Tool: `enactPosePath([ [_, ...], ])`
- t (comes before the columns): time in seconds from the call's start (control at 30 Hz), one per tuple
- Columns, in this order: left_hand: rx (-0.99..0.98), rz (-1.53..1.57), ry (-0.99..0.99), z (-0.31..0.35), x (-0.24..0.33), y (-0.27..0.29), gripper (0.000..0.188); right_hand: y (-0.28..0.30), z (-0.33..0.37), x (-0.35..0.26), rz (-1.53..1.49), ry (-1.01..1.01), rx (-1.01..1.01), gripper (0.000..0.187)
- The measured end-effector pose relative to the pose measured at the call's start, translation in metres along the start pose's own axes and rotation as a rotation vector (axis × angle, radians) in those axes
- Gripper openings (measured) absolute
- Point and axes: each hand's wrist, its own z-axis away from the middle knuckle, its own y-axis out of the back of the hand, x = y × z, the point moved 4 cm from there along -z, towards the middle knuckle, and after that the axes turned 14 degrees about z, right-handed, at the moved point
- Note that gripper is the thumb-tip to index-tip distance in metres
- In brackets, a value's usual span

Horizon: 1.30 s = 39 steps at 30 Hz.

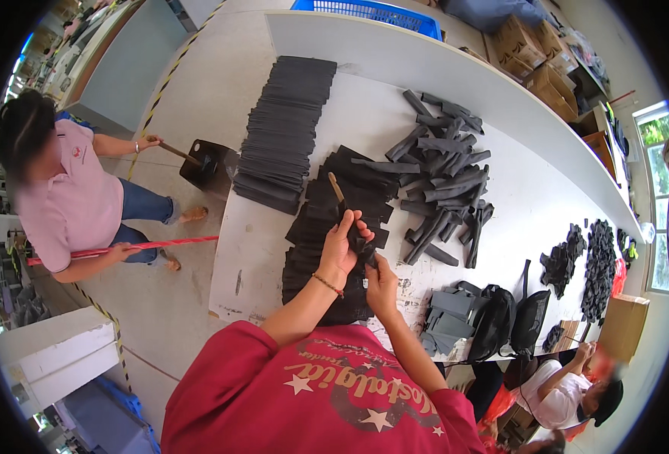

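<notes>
My left hand (340, 246) is raised over the table, its fingers closed around a black fabric piece (360, 244). A slim light-brown wooden stick (335, 186) points up and away from that hand, its lower part dark or covered by fabric. Beside it and a little nearer, my right hand (382, 286) pinches the lower part of the same fabric. Beneath both hands lies a loose stack of flat black fabric pieces (311, 253). Far right of them is a heap of narrow, tube-like dark pieces (444, 181).
The white table (516, 200) has a raised back board (455, 68). A long row of dark strips (283, 125) lies at left; grey pieces (448, 321) and black bags (493, 321) at right. A person (85, 181) with a dustpan (207, 163) stands left; another person (569, 393) sits right.
</notes>
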Motion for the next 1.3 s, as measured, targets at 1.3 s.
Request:
enactPosePath([
  [1.3,0.152,0.111,-0.019,-0.026,0.009,0.001,0.028,0.08,0.048,-0.034,-0.031,-0.096,-0.014,0.028],
])
